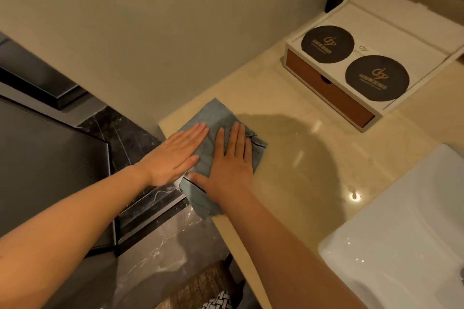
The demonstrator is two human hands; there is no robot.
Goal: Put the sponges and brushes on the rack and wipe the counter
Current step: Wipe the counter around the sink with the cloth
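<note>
Pressing down with both palms seems to be the whole game right now. The left hand [175, 155] and right hand [229, 165] lie flat side by side on a blue-grey cloth [213, 114], fingers straight and close together, nothing gripped or pinched. My guess is that two flat hands spread the push so the cloth wipes a wider strip.

The cloth is at the end of the counter [313, 170] farthest from the sink [401, 246], near the wall, with one edge hanging off the front (probably another reason to pin it with both hands). A white box [326, 90] with two dark round coasters sits beyond the sink, well apart from the cloth.

No sponges, brushes or rack are in view, so I'd say the wiping part is under way.
</note>
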